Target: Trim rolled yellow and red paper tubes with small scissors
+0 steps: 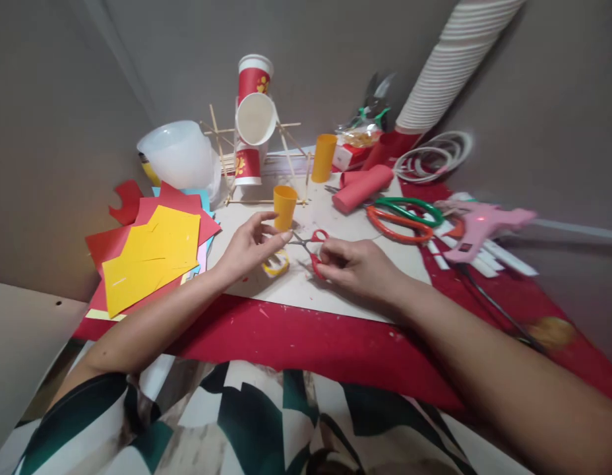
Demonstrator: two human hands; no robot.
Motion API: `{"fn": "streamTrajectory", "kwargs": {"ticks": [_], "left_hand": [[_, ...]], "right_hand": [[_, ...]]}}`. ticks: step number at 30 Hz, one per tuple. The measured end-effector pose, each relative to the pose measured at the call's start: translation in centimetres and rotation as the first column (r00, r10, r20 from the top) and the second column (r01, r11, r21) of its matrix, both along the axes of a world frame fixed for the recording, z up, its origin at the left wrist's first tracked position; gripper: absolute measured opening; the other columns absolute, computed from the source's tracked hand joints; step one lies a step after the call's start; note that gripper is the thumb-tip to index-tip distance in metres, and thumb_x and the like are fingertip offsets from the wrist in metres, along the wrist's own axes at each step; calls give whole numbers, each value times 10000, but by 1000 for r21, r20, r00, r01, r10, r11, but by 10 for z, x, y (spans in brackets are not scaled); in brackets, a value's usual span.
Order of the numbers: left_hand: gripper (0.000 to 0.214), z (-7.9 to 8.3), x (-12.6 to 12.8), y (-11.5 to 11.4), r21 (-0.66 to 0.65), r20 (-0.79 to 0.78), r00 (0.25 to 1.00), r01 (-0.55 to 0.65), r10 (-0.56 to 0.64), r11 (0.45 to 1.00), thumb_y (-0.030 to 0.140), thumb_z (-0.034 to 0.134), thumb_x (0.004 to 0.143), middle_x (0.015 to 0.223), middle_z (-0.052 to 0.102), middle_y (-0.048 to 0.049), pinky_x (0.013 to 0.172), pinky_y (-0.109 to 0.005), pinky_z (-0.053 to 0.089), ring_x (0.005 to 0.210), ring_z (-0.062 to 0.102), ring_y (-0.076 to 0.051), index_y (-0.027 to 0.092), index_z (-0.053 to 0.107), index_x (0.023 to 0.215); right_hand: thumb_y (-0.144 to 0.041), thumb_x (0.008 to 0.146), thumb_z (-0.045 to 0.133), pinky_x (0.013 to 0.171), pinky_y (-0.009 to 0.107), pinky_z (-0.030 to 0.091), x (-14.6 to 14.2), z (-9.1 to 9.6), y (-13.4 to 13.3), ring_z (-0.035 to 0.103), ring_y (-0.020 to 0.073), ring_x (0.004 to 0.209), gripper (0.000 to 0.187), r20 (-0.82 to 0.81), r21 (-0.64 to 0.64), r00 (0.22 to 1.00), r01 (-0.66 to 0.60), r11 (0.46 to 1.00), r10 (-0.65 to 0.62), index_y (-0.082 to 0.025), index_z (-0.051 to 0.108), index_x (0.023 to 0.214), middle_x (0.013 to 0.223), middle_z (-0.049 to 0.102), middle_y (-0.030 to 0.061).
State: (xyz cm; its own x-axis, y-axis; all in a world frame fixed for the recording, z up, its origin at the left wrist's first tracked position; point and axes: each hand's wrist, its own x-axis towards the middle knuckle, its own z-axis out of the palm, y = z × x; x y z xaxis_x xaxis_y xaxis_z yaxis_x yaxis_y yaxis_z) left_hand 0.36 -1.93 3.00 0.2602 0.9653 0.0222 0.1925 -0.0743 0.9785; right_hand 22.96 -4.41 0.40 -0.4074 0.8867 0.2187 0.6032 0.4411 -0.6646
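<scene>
In my right hand (pixel 358 264) is a pair of small scissors (pixel 306 243) with red handles, its blades spread and pointing left. My left hand (pixel 254 244) is at the blade tips, with its thumb and fingers apart. Its fingertips come close to a yellow-orange paper tube (pixel 285 208); I cannot tell whether they touch it. Just below the left fingers lies a yellow-and-white ring (pixel 277 264), like a tape roll. Both hands are over a pale board (pixel 345 300).
Left are yellow paper sheets (pixel 155 257) and a white plastic tub (pixel 180 155). Behind stand paper cups (pixel 256 119) in a stick frame and another yellow tube (pixel 324 158). Right are a red paper roll (pixel 363 189), larger scissors (pixel 402 231), a pink glue gun (pixel 484 227) and coiled tubing (pixel 434 158).
</scene>
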Motion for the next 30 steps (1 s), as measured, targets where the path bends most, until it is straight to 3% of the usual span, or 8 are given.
{"fn": "streamTrajectory", "kwargs": {"ticks": [4,8,12,19,21,25,26,30], "left_hand": [[553,2,8,-22,-151,183,980,111,-82,982,507,737,761,799,672,-44,587,-259,489,614,598,-114,198,580,1192],[492,0,16,-36,-59,165,974,170,-158,984,461,769,744,796,659,-16,600,-241,481,598,569,-87,196,645,1139],[355,-4,24,-43,6,117,974,194,-193,981,479,721,789,735,654,-12,634,-234,459,631,558,-90,150,703,921],[414,-4,24,-47,-14,100,978,186,-183,983,545,704,773,686,656,-16,651,-241,452,648,564,-108,135,680,720],[428,-5,23,-47,-41,101,980,178,-174,983,552,700,766,630,622,-2,607,-231,426,596,534,-97,131,665,698],[434,-8,20,-44,-67,130,984,127,-118,990,544,690,767,568,558,29,553,-208,373,528,467,-67,128,622,661],[437,-9,20,-43,-68,139,985,115,-105,991,541,694,765,555,545,35,546,-204,367,517,457,-62,129,609,647],[435,-9,19,-40,-50,175,983,63,-53,997,524,720,759,540,554,36,554,-200,380,512,476,-59,136,585,620]], "right_hand": [[-290,786,576,563,244,308,-5,4,-8,396,100,544,220,-87,25,996,-8,1000,10,-200,450,631,580,484,-33],[-307,799,560,540,228,326,-10,7,-15,402,95,537,237,-173,-12,981,-95,995,91,-199,447,620,565,469,-39],[-290,803,562,545,214,357,-15,11,-22,428,91,558,195,-249,-68,951,-204,977,182,-184,502,651,592,482,-42],[-373,811,642,506,200,334,-17,15,-27,379,73,533,309,-285,-190,925,-311,931,251,-170,485,638,563,429,-61],[-413,833,624,495,201,337,-16,18,-29,391,75,516,298,-314,-288,909,-366,885,274,-164,522,704,565,438,-62],[-470,878,573,522,218,398,-15,24,-31,494,99,534,310,-412,-523,866,-479,705,283,-168,550,942,634,536,-42],[-489,875,574,516,218,390,-16,24,-31,487,98,526,322,-421,-537,872,-461,706,250,-171,551,923,626,534,-42],[-575,812,617,482,226,304,-18,22,-28,398,87,488,417,-380,-485,925,-210,849,11,-168,557,743,537,466,-50]]}}
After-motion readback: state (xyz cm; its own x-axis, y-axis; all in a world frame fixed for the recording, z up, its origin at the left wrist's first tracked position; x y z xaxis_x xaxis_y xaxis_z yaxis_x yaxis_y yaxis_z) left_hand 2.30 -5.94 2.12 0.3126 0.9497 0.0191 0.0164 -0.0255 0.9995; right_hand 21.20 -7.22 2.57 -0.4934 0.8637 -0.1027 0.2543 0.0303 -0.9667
